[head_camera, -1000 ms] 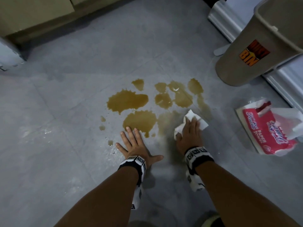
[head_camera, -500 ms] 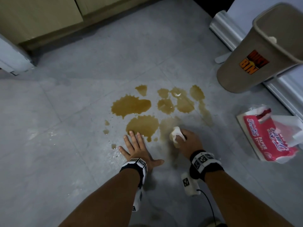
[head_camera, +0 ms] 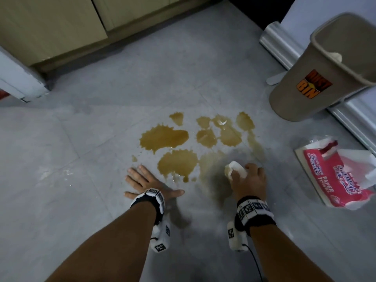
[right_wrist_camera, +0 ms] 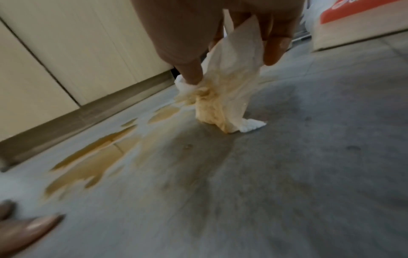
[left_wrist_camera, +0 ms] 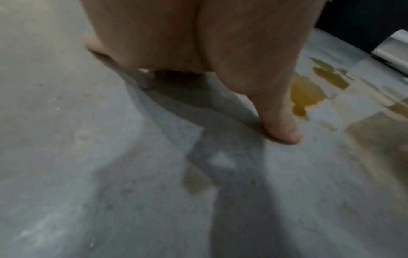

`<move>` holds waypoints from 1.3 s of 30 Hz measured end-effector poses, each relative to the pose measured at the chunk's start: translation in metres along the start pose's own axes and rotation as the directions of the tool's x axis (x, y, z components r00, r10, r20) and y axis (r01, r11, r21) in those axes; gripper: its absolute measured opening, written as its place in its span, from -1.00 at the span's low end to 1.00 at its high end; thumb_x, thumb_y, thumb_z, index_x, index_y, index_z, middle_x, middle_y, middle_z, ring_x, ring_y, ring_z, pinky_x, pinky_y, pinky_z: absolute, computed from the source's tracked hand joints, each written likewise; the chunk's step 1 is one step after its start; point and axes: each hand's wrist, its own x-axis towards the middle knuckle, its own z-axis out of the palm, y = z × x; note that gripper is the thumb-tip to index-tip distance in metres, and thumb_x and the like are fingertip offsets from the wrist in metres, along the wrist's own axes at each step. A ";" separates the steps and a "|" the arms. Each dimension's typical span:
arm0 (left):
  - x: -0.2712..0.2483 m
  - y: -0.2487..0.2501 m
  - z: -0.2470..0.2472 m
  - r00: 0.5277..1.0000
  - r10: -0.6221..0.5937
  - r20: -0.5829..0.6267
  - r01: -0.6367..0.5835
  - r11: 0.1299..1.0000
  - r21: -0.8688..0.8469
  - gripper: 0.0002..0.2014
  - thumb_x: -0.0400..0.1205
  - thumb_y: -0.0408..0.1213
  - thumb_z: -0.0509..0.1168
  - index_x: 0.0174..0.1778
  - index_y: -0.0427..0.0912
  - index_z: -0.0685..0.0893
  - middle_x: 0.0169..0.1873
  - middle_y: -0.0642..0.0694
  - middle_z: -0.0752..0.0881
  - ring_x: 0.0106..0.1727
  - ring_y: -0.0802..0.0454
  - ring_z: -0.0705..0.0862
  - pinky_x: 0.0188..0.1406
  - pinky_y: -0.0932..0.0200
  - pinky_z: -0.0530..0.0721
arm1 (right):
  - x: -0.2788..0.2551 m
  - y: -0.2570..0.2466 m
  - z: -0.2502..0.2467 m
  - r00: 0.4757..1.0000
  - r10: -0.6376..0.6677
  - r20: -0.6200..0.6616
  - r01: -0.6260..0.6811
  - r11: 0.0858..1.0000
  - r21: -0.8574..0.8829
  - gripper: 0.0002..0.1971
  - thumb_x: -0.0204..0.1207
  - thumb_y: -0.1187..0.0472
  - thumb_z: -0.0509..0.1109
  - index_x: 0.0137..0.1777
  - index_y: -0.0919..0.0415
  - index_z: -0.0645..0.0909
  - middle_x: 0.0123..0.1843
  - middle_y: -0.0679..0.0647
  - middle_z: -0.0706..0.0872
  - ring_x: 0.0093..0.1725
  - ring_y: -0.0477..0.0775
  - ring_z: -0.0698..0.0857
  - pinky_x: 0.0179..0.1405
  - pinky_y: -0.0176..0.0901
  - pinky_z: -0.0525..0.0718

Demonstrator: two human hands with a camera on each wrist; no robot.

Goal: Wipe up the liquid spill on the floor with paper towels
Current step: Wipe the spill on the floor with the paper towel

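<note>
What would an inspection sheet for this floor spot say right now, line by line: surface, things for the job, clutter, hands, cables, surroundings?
Surface: grey tiled floor with brown puddles of spill; a smeared, thinner patch lies near the right hand.
Job's things: crumpled paper towel, stained yellow-brown at its lower end, its tip touching the floor; opened red paper towel pack at right.
Clutter: nothing seen.
Hands: left hand lies flat on the floor, fingers spread, beside the spill; right hand grips the towel.
Cables: thin black cable runs from the right wrist unit.
Surroundings: beige dustbin with something pale inside, beige cabinets behind.
</note>
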 end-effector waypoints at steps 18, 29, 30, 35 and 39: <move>-0.006 -0.006 -0.006 0.996 0.060 0.063 -0.058 0.998 -0.022 0.80 -0.18 0.68 0.40 0.51 -0.23 -0.71 0.50 -0.39 -0.68 0.59 -0.44 -0.55 0.53 -0.65 -0.13 | -0.072 -0.005 0.053 0.820 -0.338 0.461 0.456 0.874 -0.169 -0.43 0.58 0.17 0.26 0.58 0.32 0.34 0.63 0.38 0.25 0.59 0.46 0.27 0.54 0.29 0.27; -0.012 -0.004 -0.011 0.996 0.035 0.078 -0.035 0.999 -0.009 0.78 -0.13 0.66 0.42 0.51 -0.24 -0.71 0.48 -0.40 -0.69 0.58 -0.43 -0.57 0.51 -0.63 -0.16 | -0.059 -0.026 0.061 0.862 -0.284 0.421 0.368 0.920 -0.133 -0.37 0.65 0.11 0.11 0.62 0.48 0.14 0.67 0.40 0.09 0.65 0.45 0.07 0.63 0.19 0.03; -0.012 -0.003 -0.012 0.996 0.038 0.079 -0.038 0.999 -0.008 0.77 -0.12 0.66 0.42 0.51 -0.24 -0.71 0.49 -0.40 -0.69 0.59 -0.43 -0.57 0.51 -0.63 -0.16 | -0.070 -0.016 0.055 0.831 -0.325 0.451 0.425 0.894 -0.140 -0.39 0.66 0.11 0.11 0.63 0.44 0.17 0.68 0.37 0.10 0.66 0.42 0.09 0.63 0.19 0.09; -0.008 -0.004 -0.009 0.997 0.040 0.066 -0.039 0.999 -0.013 0.78 -0.14 0.66 0.42 0.49 -0.24 -0.73 0.49 -0.40 -0.69 0.59 -0.43 -0.56 0.51 -0.64 -0.15 | -0.056 0.005 0.035 0.870 -0.294 0.397 0.364 0.924 -0.113 -0.41 0.66 0.07 0.22 0.56 0.45 0.31 0.58 0.37 0.37 0.58 0.40 0.33 0.58 0.14 0.27; -0.009 -0.004 -0.007 0.998 0.040 0.054 -0.040 0.999 -0.011 0.79 -0.16 0.68 0.40 0.51 -0.24 -0.71 0.50 -0.40 -0.68 0.59 -0.43 -0.55 0.51 -0.64 -0.14 | -0.031 -0.023 0.046 0.888 -0.259 0.380 0.331 0.933 -0.139 -0.62 0.24 0.19 0.66 -0.04 0.41 0.69 -0.01 0.31 0.71 -0.04 0.40 0.68 -0.10 0.15 0.71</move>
